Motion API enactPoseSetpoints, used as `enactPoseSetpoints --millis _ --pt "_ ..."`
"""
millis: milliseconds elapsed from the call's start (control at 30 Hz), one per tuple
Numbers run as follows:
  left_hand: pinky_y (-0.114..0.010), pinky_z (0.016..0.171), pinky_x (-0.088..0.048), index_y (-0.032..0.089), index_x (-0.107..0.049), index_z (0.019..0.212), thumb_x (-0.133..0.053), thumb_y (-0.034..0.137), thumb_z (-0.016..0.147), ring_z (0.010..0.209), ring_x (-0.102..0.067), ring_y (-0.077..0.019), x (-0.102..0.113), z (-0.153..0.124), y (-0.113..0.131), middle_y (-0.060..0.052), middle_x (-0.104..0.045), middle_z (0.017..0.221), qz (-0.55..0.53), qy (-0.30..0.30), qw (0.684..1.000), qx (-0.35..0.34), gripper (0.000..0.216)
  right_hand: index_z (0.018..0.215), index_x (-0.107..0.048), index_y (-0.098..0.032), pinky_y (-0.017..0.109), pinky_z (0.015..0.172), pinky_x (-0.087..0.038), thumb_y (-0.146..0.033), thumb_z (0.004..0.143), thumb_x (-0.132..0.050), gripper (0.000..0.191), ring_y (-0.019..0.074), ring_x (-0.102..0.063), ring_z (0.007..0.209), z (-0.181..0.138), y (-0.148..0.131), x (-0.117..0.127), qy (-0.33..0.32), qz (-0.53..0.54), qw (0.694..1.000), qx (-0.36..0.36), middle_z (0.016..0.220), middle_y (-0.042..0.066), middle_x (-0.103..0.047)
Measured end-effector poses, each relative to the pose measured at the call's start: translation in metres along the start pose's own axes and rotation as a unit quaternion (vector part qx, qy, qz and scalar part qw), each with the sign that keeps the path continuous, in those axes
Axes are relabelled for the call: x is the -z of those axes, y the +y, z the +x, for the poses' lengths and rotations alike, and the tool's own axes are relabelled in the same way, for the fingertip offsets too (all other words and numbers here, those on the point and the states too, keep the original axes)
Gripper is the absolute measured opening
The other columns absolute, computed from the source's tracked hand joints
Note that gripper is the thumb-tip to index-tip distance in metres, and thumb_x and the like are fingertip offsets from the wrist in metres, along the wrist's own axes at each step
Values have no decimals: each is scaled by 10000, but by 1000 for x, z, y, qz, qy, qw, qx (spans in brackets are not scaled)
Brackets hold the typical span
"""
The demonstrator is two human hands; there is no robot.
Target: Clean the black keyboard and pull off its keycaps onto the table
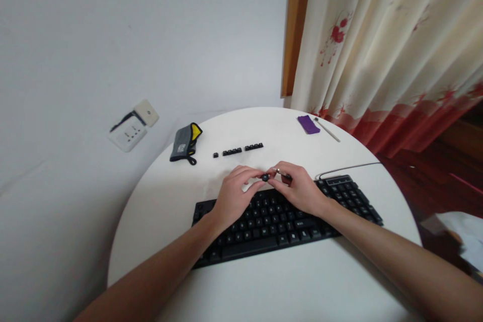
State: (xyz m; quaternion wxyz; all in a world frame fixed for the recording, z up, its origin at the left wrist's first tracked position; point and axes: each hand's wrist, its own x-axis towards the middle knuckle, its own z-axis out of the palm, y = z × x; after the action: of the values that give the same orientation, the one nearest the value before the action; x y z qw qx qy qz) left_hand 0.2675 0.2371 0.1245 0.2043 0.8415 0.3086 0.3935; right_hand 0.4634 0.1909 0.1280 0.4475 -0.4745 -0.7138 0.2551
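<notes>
A small black keycap (265, 177) is pinched at the fingertips of my left hand (234, 192), just above the back edge of a black keyboard (249, 246). My right hand (300, 188) meets it from the other side, its thumb and fingertips at the keycap. Within the right fingers lies a slim dark tool (286, 175) with a shiny metal end; its exact kind is too small to tell. Both hands cover part of the keyboard's upper rows. Behind them, loose black keycaps (232, 151) lie in short rows, with a single keycap (216, 155) at the left.
On the round white table (158, 216) a folded grey-and-yellow cloth (183, 142) lies at the back left. A purple cloth (308, 124) and a thin brush (327, 130) are at the back right. The keyboard cable (350, 166) runs off the right edge. Wall and curtain (362, 60) stand behind.
</notes>
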Motion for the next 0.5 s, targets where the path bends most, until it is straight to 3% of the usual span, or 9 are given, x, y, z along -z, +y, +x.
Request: enactPoseSetpoints --millis 500 --pt "-327 766 -547 207 -739 865 -733 232 822 795 -656 -179 -2 0 -3 -30 -745 848 -10 2 1000 -12 50 950 -701 -198 280 711 -445 -231 866 -641 108 167 -602 796 -2 4 -3 -10 -46 999 12 889 41 -681"
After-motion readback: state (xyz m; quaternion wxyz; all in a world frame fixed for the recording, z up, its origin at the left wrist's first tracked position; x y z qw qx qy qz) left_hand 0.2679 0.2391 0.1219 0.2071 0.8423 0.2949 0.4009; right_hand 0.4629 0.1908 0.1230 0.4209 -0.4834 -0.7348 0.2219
